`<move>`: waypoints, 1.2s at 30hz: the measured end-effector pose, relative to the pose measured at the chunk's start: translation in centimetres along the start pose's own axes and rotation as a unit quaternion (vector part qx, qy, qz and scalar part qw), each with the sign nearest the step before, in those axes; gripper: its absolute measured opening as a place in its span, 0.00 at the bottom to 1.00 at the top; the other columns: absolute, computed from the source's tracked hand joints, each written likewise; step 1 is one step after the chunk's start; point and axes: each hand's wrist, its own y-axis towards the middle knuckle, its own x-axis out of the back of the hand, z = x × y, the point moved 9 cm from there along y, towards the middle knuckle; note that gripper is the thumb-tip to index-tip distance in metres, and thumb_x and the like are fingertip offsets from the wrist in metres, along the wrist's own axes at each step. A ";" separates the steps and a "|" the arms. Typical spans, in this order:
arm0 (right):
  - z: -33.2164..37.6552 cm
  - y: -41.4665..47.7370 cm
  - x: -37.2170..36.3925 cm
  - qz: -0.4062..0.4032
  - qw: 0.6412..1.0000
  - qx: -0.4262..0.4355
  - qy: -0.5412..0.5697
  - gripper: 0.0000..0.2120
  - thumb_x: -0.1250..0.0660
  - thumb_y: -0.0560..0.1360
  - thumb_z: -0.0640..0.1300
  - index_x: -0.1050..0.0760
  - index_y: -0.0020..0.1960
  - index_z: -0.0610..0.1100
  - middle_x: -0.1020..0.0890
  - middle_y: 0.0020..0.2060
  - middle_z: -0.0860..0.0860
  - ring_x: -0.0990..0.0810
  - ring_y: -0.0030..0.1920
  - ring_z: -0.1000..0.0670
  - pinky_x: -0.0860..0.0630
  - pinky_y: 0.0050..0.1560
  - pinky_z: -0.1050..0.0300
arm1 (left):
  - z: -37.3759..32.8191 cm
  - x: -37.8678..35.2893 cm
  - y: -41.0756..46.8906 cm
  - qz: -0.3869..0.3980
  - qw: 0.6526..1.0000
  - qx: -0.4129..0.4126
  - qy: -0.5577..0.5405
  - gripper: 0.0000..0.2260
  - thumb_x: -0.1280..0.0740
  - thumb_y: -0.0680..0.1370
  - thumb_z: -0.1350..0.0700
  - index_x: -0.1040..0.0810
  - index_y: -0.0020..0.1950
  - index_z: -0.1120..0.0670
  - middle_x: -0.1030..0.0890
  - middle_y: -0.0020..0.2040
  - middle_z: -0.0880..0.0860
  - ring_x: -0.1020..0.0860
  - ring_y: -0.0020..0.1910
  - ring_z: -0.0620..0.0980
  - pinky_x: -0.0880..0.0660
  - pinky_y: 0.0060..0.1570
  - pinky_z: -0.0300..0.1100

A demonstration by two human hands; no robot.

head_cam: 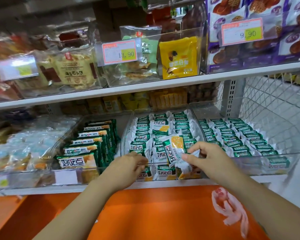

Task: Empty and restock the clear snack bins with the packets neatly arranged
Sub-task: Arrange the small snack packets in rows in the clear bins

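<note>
The middle clear bin on the lower shelf is filled with rows of small green-and-white snack packets. My right hand pinches one such packet, holding it tilted just above the bin's front rim. My left hand reaches over the front rim with curled fingers down among the packets at the bin's front left; what they hold is hidden. The right clear bin holds neat rows of the same green packets. The left clear bin holds larger green boxes standing in a row.
The white upper shelf carries clear bins of biscuit bags, a yellow packet and price tags. A white wire mesh panel closes the right side. Below the shelf lies an orange surface with a crumpled pink plastic scrap.
</note>
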 end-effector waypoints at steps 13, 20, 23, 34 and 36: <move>0.0 -0.6 0.8 0.030 0.998 -0.024 0.041 0.06 0.28 0.71 0.51 0.21 0.41 0.49 0.23 0.29 0.50 0.24 0.26 0.56 0.26 0.33 0.59 | -4.1 -0.5 0.7 -0.060 0.778 0.126 -0.613 0.21 0.30 0.75 0.54 0.34 0.65 0.53 0.27 0.40 0.53 0.21 0.34 0.45 0.23 0.48 0.48; -3.1 0.0 9.0 -0.170 0.957 -0.059 0.228 0.06 0.31 0.75 0.46 0.22 0.42 0.45 0.20 0.38 0.50 0.19 0.37 0.55 0.19 0.42 0.58 | -3.5 1.5 2.4 -0.094 0.892 0.102 -0.430 0.22 0.30 0.74 0.46 0.29 0.65 0.46 0.25 0.62 0.52 0.19 0.52 0.52 0.23 0.56 0.51; -3.9 -0.3 10.3 -0.196 0.947 -0.070 0.245 0.06 0.30 0.74 0.47 0.21 0.42 0.44 0.22 0.47 0.45 0.19 0.45 0.48 0.19 0.37 0.63 | -7.5 1.9 4.1 -0.084 0.949 0.006 -0.303 0.18 0.33 0.78 0.54 0.29 0.68 0.49 0.25 0.62 0.47 0.24 0.50 0.39 0.31 0.48 0.24; -3.9 -0.6 11.5 -0.202 0.943 -0.061 0.258 0.07 0.30 0.74 0.47 0.22 0.42 0.44 0.24 0.41 0.48 0.21 0.42 0.51 0.20 0.40 0.61 | -10.3 0.6 7.2 -0.040 0.996 -0.033 -0.077 0.20 0.35 0.79 0.54 0.31 0.71 0.44 0.27 0.69 0.49 0.25 0.61 0.50 0.26 0.59 0.45; -3.7 -0.8 11.6 -0.202 0.944 -0.058 0.255 0.07 0.30 0.74 0.48 0.21 0.43 0.44 0.25 0.41 0.47 0.21 0.42 0.51 0.20 0.41 0.60 | -10.3 -0.2 6.9 -0.033 0.997 -0.044 -0.052 0.20 0.35 0.79 0.53 0.31 0.71 0.45 0.27 0.67 0.50 0.25 0.61 0.50 0.26 0.59 0.46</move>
